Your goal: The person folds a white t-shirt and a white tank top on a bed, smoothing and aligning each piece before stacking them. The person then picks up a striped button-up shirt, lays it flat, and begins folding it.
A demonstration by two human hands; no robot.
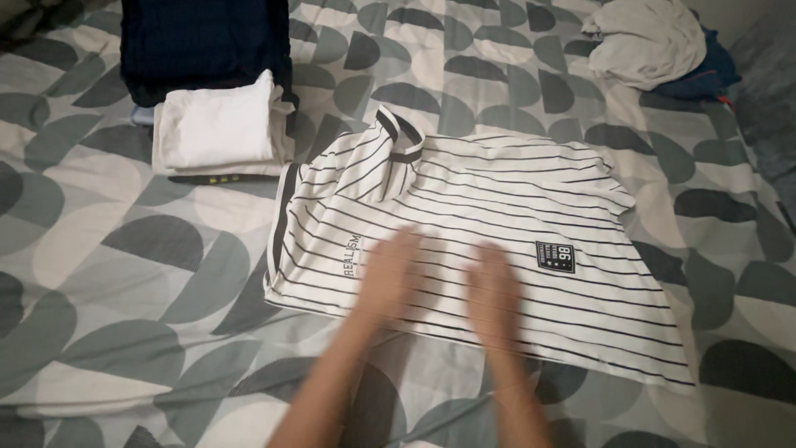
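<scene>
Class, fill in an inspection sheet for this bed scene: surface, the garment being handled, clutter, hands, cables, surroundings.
Surface: patterned bedsheet, grey and cream half-circles.
Job's thing: striped shirt lying flat, collar toward top.
Clutter: folded white garment on a dark folded garment; crumpled pale cloth over something blue, top right.
Hands: left hand and right hand blurred, flat over the shirt's lower edge; holding nothing.
Cables: nothing seen.
Surroundings: nothing seen beyond the bed.

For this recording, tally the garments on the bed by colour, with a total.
White with black stripes: 1, the striped polo shirt spread flat under the left hand and right hand
Plain white: 1, the folded white garment
Dark navy: 1, the folded dark navy garment
Light grey, crumpled: 1, the crumpled light grey garment
Blue, mostly hidden beneath it: 1, the blue cloth
Total: 5
</scene>
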